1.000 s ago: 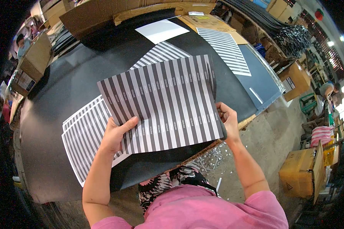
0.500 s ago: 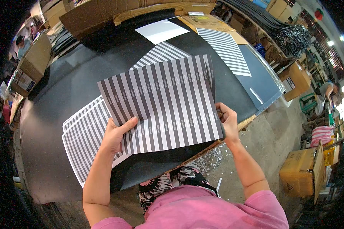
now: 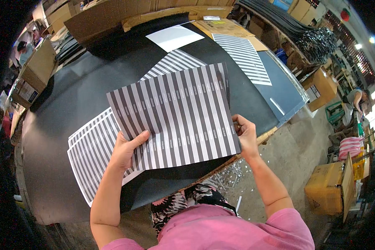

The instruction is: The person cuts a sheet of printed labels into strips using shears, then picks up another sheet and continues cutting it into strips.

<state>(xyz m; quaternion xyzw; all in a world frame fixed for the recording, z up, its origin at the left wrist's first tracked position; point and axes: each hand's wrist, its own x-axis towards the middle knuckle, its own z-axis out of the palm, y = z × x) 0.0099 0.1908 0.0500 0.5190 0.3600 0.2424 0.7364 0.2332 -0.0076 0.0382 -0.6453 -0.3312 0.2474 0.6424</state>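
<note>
A striped dark and light sheet (image 3: 175,116) with small print is held up over the black tabletop (image 3: 100,71). My left hand (image 3: 127,149) grips its lower left part, thumb on the front and the other fingers hidden behind. At the right edge, my right hand (image 3: 245,135) has its fingers bent round the sheet, the fingertips partly hidden. Left of the held sheet lies a pile of striped sheets (image 3: 87,154). Behind it, another striped sheet (image 3: 175,62) lies partly covered.
A white sheet (image 3: 175,37) lies at the back, a striped sheet (image 3: 246,58) at the back right. Cardboard (image 3: 108,18) borders the far side. Boxes stand on the floor at right, one open (image 3: 327,187). A person (image 3: 356,100) bends over at far right; another (image 3: 25,52) is at far left.
The upper right corner of the held sheet has shifted slightly left and down, and its right edge has moved a little left. Both hands keep their grip.
</note>
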